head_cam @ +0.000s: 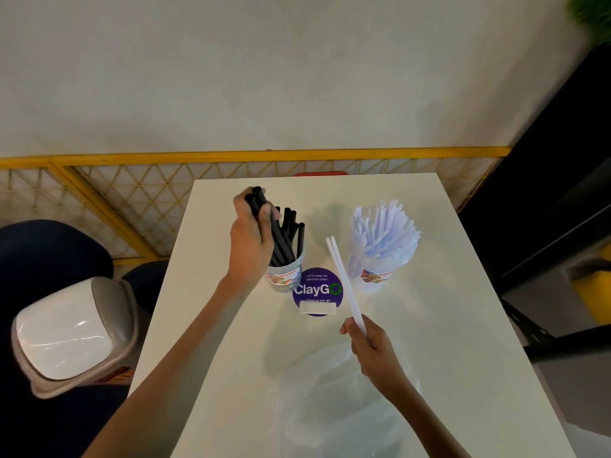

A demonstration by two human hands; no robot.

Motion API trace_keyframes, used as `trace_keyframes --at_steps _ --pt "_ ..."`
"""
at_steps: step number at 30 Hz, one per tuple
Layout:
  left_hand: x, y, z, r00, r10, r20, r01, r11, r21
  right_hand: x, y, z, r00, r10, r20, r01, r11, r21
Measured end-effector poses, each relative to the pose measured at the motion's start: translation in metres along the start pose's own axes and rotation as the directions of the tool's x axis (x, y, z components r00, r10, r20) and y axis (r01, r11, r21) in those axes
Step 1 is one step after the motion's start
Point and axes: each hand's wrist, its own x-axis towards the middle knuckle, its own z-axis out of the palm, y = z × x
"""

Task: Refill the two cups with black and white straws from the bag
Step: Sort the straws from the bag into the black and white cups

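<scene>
Black straws [258,200] are gripped by the left hand [250,247] in a cup [284,280]. White straws [344,279] are pinched by the right hand [373,349] over the bag [330,408] at the near edge.

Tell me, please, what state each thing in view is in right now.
Black-straw cup: upright, partly filled.
White-straw cup: upright, packed full.
Left hand: grips black straws, lower ends in the black-straw cup.
Right hand: holds two white straws, tilted, in the air.
Plastic bag: lying crumpled on the table, contents unclear.
Bin: lid closed.
</scene>
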Motion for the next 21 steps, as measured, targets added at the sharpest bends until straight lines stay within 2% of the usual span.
trace_keyframes --at_steps 6,11,13,16,21 --pt "-0.020 -0.018 0.018 0.983 -0.111 0.145 0.107 0.994 0.030 0.000 0.001 -0.004 1.000 0.012 -0.023 -0.012 1.000 0.011" --pt "-0.020 -0.020 0.018 0.986 -0.061 0.156 0.042 0.992 0.121 0.000 0.002 -0.003 0.999 0.034 -0.017 -0.034 0.999 0.017" --pt "-0.021 -0.024 0.018 0.982 -0.007 0.187 -0.035 0.975 0.219 0.000 0.001 -0.002 0.999 0.036 -0.011 -0.036 0.999 0.021" --pt "-0.020 -0.031 0.021 0.959 0.063 0.276 -0.183 0.882 0.434 0.002 -0.001 0.002 0.999 0.043 -0.015 -0.042 0.998 0.036" --pt "-0.013 -0.035 0.030 0.907 -0.024 0.420 -0.291 0.686 0.667 0.003 -0.002 0.004 0.998 0.066 -0.002 -0.066 0.996 0.055"
